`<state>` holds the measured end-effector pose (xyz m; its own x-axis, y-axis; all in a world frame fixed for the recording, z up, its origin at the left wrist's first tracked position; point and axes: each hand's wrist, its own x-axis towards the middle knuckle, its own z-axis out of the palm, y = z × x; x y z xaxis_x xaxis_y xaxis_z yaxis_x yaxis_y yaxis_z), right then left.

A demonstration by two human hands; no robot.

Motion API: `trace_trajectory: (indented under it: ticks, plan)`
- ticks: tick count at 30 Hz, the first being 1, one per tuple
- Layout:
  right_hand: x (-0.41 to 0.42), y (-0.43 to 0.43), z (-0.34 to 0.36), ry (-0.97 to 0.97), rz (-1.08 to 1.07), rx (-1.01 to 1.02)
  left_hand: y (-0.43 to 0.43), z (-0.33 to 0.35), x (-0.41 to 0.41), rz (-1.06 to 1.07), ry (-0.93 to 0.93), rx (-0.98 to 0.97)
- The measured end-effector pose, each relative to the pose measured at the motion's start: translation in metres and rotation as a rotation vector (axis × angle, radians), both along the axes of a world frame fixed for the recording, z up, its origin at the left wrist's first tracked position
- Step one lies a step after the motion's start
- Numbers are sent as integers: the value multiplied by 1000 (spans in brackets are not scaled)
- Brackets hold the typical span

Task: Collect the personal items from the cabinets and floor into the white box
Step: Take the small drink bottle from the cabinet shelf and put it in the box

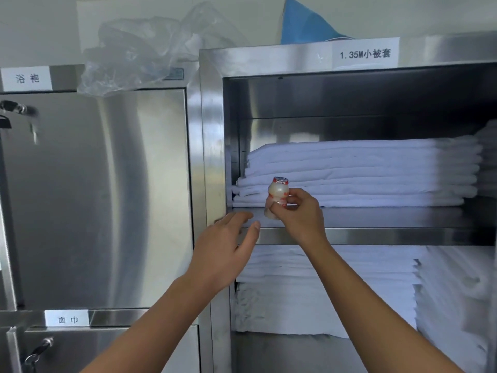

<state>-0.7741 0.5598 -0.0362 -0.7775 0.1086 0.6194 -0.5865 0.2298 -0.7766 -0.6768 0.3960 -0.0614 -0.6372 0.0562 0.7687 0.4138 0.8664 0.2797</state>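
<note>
A small pale drink bottle (277, 196) with a red foil cap is upright in front of the upper shelf (376, 232) of the open steel cabinet. My right hand (298, 214) pinches it by its lower body with fingers and thumb. Just left of the bottle, my left hand (228, 246) reaches toward the shelf's front edge with fingers relaxed and holds nothing. The white box is not in view.
Folded white linen (357, 173) is stacked on the upper shelf, more linen (336, 286) on the shelf below. At left stands a closed steel cabinet door (94, 197) with a padlock (5, 122). A clear plastic bag (139, 52) and blue cloth (304, 25) lie on top.
</note>
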Motion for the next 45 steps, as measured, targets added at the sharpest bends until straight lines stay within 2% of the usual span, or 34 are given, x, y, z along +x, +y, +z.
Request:
trace_trajectory:
  ticks: [6, 12, 19, 27, 32, 36, 42, 45]
  plan:
    - [39, 42, -22, 23, 80, 38, 24, -12, 4, -40, -24, 65]
    - [65, 88, -69, -50, 57, 61, 46, -49, 20, -32, -56, -27]
    - [98, 64, -99, -117, 167, 58, 18, -79, 62, 115, -145, -52]
    - [148, -33, -85, -51, 427, 117, -76, -69, 146, 352, -102, -10]
    - [194, -132, -84, -34, 603, 160, -156, -82, 224, 536, -103, 43]
    - [241, -217, -110, -74, 771, 197, -210, -106, 298, 699, -144, 73]
    - [337, -309, -151, -97, 1143, 267, -244, -141, 427, 1017, -189, 128]
    - [392, -346, -162, -95, 1377, 334, -244, -156, 497, 1249, -184, 233]
